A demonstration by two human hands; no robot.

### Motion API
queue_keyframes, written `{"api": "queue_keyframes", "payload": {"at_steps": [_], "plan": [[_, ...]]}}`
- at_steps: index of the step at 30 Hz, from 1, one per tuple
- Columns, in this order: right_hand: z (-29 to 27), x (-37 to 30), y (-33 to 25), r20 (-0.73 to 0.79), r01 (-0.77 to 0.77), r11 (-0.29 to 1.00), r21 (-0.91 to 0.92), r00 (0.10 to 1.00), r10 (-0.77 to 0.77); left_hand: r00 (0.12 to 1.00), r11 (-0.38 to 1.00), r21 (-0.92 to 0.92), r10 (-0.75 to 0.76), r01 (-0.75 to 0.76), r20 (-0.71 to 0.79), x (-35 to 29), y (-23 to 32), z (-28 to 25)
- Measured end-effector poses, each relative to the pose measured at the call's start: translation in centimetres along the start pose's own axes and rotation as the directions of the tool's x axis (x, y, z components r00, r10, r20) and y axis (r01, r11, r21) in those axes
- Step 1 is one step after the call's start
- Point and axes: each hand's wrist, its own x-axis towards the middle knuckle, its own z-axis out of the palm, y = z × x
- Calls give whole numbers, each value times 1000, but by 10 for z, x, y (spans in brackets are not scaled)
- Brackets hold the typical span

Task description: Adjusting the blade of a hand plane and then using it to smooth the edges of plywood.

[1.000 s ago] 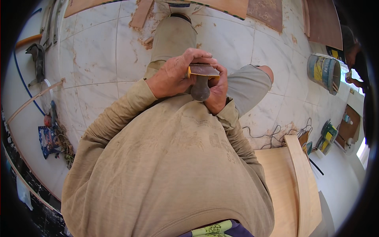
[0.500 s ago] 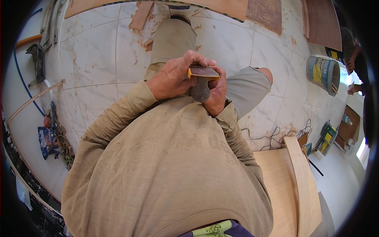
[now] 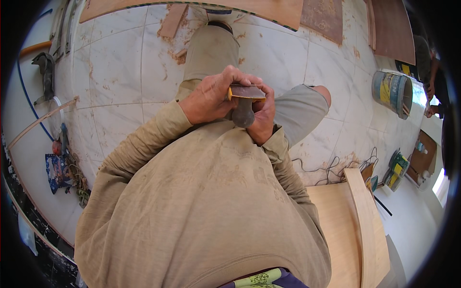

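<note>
Clock centred on the tool. We have the knob-handled tool (image 3: 244,102) in the air, in front of our shirt (image 3: 206,206): flat brown face (image 3: 248,91) on the 12 side, yellow edging (image 3: 230,93) showing at 9, grey knob (image 3: 243,116) toward 6. Left hand (image 3: 210,97) at 9 grips the plate's left end, fingers over the 12 edge. Right hand (image 3: 263,118) at 4 is curled round the right end, beside the knob.

Progress, our read: brown face already sits over the plate. Left open: whether it's fastened; we can't tell. Tool is well apart from every board, so no wood is being worked right now.

Outward: wood strip (image 3: 173,21) on the tiled floor (image 3: 273,53) at 11, long board (image 3: 269,7) at 12, blue bucket (image 3: 388,92) at 3, pale plywood (image 3: 336,221) at 5.
</note>
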Motion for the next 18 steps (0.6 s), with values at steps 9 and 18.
{"api": "queue_keyframes", "payload": {"at_steps": [9,18], "plan": [[2,3,0,4,25,999,21,1000,-25,1000,1000,5,3,-3,2,-2,-4,-1],[0,24,5,-63,-194,981,29,979,196,970,969,-59,-236,239,53,8,-56,-10]]}}
